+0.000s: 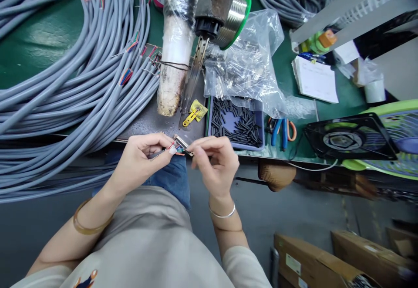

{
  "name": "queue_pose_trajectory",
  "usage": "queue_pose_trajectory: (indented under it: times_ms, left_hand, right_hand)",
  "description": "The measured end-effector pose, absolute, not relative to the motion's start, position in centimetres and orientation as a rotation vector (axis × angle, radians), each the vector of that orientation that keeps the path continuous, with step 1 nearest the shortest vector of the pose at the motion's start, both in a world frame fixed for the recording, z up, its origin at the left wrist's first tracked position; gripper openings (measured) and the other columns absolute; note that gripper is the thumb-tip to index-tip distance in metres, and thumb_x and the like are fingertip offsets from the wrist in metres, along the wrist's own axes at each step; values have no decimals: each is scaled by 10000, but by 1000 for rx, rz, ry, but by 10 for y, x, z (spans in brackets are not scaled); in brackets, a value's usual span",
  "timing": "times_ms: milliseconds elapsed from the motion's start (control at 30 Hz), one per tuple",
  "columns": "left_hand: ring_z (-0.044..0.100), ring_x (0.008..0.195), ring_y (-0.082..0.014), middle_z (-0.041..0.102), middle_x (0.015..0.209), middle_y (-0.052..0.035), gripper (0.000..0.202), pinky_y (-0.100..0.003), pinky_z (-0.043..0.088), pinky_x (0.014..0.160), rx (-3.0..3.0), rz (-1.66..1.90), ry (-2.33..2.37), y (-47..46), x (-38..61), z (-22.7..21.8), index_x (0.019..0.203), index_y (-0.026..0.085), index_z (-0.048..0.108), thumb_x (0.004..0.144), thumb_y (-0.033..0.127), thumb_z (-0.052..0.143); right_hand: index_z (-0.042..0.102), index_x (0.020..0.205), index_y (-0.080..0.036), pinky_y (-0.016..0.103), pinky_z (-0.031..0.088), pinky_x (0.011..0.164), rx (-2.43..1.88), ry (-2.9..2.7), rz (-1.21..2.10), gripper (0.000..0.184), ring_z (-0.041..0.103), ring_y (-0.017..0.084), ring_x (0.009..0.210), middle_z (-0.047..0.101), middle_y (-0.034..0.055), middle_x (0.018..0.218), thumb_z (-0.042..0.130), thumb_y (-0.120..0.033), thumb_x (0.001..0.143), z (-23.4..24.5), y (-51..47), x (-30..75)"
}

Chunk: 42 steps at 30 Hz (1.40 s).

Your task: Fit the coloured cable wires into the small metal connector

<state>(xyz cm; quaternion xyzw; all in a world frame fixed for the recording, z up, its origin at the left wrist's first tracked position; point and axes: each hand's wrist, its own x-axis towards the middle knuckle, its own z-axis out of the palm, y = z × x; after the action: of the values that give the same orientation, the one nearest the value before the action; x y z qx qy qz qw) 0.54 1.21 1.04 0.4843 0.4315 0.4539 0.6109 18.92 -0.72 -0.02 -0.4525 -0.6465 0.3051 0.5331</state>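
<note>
— At the near edge of the bench, just above the lap, what is being held, and how?

— A small connector (181,144) is pinched between the fingertips of the right hand (217,162); the cable end (159,153) is gripped by the left hand (141,162), fingers closed on the grey sheath; the stripped coloured wires (176,150) are fanned between the two hands, so that each lead can be met with the connector's back.

— Why is it kept so close to the body?

— It is judged that fine work is steadied that way; both wrists are drawn in, and the piece is held off the table, below the soldering iron (196,68), which is fixed in its stand pointing down at the working spot.

— And the rest of the bench?

— The grey cable bundle (81,74) is laid out to the left, stripped ends turned toward the worker; a blue tray (235,124) of short black sleeves is set just beyond the right hand, within easy reach; a plastic bag (248,66) of small parts is slumped over its far rim; blue-handled cutters (281,131) lie beside the tray; a solder spool (235,20) stands behind the iron; a fan (351,137) is laid flat at the right.
</note>
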Motion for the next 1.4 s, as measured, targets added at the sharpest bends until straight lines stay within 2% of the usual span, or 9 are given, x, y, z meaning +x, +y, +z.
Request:
queue_pose_trajectory:
  times_ms: [133,233,433,567,667,800,1033,1267,1400]
  left_hand:
    - [693,702,-110,767,796,-23,71,-172,558,662,1086,1100,1037,12,6,7,742,167,768,802,136,745]
    - [676,701,-107,758,788,-18,77,-172,548,653,1093,1123,1048,12,8,6,741,170,763,802,128,742]
    - [613,670,-94,711,755,-4,90,-178,502,613,1173,1124,1094,15,9,3,762,175,764,830,132,723]
    - [566,609,-76,685,734,2,90,-176,456,546,1200,1169,1136,19,9,5,756,168,765,824,126,725]
    - [584,596,-75,736,807,-20,72,-177,466,522,1185,1187,1141,21,10,7,756,161,771,796,113,734]
    - [677,694,-118,775,850,-42,58,-191,537,585,1201,1200,1137,22,11,11,757,161,772,796,127,747]
    - [689,711,-108,772,874,-37,70,-181,563,631,1259,1234,1106,23,10,16,754,162,761,810,121,752]
    - [703,714,-116,782,876,-44,60,-179,569,619,1240,1189,1100,26,8,16,756,162,761,815,149,759]
    - [732,765,-134,796,875,-52,56,-196,597,689,1204,1173,1075,28,7,17,750,164,761,801,141,760]
  right_hand:
    - [640,947,-235,265,637,662,-1092,-1561,443,113,761,140,780,779,22,968,675,-128,944,-6,-8,188]
    - [653,946,-233,303,663,790,-1064,-1729,297,155,788,177,943,810,52,1027,697,-87,916,-11,-6,184]
    - [648,995,-224,284,670,815,-1024,-1772,94,212,800,173,963,820,76,1076,698,-43,897,-19,2,177]
    - [643,929,-237,330,671,823,-1041,-1648,302,164,795,185,967,813,58,1079,682,-79,911,-17,7,177]
    - [648,896,-232,359,665,837,-1048,-1606,429,141,789,195,973,810,59,1073,679,-96,914,-14,9,178]
    - [673,881,-231,360,662,845,-1044,-1600,465,144,784,191,968,810,49,1072,704,-91,896,-12,11,180]
    - [700,894,-243,353,663,775,-1054,-1610,417,146,785,199,938,812,41,1082,729,-100,879,-5,10,181]
    - [696,896,-240,353,664,791,-1042,-1605,438,141,786,197,944,811,37,1089,715,-101,886,-4,11,181]
    - [694,896,-243,359,670,790,-1030,-1619,436,135,788,206,949,809,35,1093,710,-109,887,-4,11,182]
